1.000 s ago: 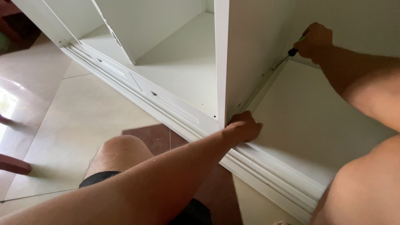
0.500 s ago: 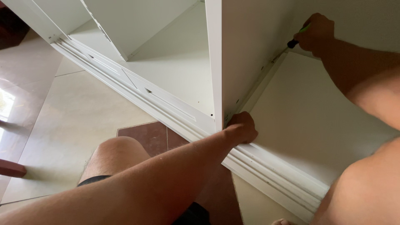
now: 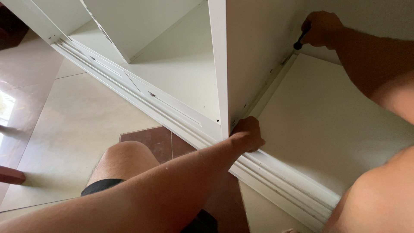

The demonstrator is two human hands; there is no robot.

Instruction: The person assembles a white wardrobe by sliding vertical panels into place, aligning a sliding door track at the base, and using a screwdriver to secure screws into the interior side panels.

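A white wardrobe frame stands in front of me, with an upright white divider panel [image 3: 250, 56] rising from its base. My left hand [image 3: 246, 133] is closed on the bottom front corner of that divider, just above the grooved white bottom rail [image 3: 276, 177]. Deep inside the right compartment, my right hand [image 3: 321, 28] is wrapped around a screwdriver [image 3: 298, 43] with a black collar. Its shaft points down-left toward the joint where the divider meets the compartment floor [image 3: 327, 125]. The tip is too small to make out.
An open compartment with a white shelf panel [image 3: 142, 26] lies left of the divider. Pale floor tiles [image 3: 73, 125] and a dark red tile [image 3: 151, 140] lie below. My bare knees [image 3: 123, 159] are at the rail. A dark red object [image 3: 10, 174] sits at the far left.
My right hand has turned and shifted slightly up and left on the screwdriver, hiding its green handle. My left hand stays on the divider's corner. The view has drifted a little.
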